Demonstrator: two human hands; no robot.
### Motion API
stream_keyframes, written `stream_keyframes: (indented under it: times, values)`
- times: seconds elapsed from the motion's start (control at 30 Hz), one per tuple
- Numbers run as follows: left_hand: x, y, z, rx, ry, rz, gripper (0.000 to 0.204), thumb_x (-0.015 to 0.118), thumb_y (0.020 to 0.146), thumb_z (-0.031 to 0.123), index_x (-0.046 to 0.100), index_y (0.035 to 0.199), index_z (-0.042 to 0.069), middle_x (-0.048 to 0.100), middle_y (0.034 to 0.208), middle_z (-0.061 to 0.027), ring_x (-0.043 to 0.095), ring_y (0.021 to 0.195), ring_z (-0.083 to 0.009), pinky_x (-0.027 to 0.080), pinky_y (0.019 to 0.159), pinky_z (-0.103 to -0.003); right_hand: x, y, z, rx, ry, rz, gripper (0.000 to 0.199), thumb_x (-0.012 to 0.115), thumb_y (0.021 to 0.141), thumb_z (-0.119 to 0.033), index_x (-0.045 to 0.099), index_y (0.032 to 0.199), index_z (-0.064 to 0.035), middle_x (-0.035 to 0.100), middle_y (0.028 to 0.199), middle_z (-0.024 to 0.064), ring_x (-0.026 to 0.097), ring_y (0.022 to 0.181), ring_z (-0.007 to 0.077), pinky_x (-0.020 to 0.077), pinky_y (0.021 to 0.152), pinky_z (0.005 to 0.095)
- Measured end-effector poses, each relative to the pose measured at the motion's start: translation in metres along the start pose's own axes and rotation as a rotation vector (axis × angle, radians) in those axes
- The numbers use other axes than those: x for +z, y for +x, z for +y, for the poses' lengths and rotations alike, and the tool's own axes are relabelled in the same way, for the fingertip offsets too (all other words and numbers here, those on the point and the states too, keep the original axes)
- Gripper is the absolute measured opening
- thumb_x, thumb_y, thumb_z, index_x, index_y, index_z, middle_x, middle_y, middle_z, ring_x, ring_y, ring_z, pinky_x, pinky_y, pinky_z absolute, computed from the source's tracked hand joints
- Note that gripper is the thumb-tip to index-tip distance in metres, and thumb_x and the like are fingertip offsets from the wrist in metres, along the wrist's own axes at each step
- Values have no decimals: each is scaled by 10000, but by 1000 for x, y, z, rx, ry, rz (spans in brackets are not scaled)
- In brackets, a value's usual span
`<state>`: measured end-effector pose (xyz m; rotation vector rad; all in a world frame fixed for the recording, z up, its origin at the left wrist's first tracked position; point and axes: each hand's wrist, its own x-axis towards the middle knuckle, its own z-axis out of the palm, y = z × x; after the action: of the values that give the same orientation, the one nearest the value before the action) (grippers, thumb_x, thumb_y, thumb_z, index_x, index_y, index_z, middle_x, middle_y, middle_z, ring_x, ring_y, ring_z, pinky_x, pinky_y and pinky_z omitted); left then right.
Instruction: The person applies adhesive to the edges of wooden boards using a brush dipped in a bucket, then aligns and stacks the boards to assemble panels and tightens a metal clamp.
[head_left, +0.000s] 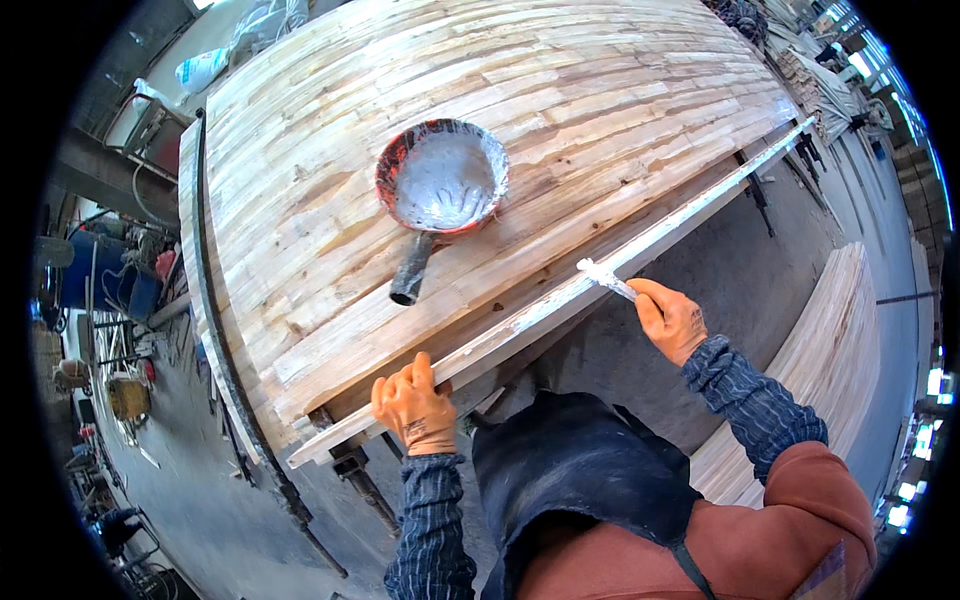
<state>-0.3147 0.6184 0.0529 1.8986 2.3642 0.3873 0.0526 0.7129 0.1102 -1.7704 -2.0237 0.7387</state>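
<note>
My right hand [672,322], in an orange glove, is closed round the handle of a brush [610,280] thick with white paste. The brush head rests on the top edge of a long wooden strip [466,357]. White paste coats that edge from about the middle to the far right end; the near left part looks bare. Toward the strip's left end, my gloved left hand [414,408] is closed over it. Beyond the strip lies a wide panel [300,200] of joined wood pieces. A red and black pan [405,232] of white paste stands on it, its dark handle toward me.
A long dark clamp bar [215,300] runs along the panel's left edge. Other clamp parts [352,465] stick out below the strip. At the right leans a stack of wooden boards [840,330]. Blue containers [130,290] and wood scraps stand at the left.
</note>
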Motion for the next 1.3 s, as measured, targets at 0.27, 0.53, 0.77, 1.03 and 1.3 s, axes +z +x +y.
stream_keyframes:
  times: [0.27,0.53,0.77,1.03,1.3]
  values:
    - [-14,-3,-28,174,-106,17,554,793,737,125,667,1276,110,735,980,-95,697,959,-289,449,1008,-450,77,-74,-102,495,671,-139,439,453,1096,-391,673,1266,-52,669,715,68,532,484,100,481,492,267]
    - [-38,-7,-77,183,-72,-157,498,775,752,133,669,1237,114,736,931,-96,710,941,-292,461,980,-434,116,-81,-96,594,777,-18,557,401,1104,-506,652,1269,-37,537,663,19,427,476,79,381,427,240]
    - [-39,-9,-83,182,-60,-195,492,793,740,147,662,1214,115,722,888,-90,710,888,-294,469,947,-422,96,-62,-74,568,691,218,543,434,1095,-517,653,1252,-46,545,675,23,411,440,81,350,393,255]
    - [-67,-5,-99,147,-130,-257,565,775,704,224,667,1244,99,744,1068,-174,689,1011,-377,508,928,-476,66,-75,-100,525,877,258,504,481,1085,-504,684,1172,-51,489,585,-18,371,410,58,309,374,228]
    - [-13,129,-36,-400,-1396,-312,813,797,861,461,502,1453,-12,616,1373,-192,673,1128,-307,534,987,-438,44,-53,-132,513,836,151,365,586,1061,-286,649,1295,-13,590,724,7,489,522,54,409,446,217]
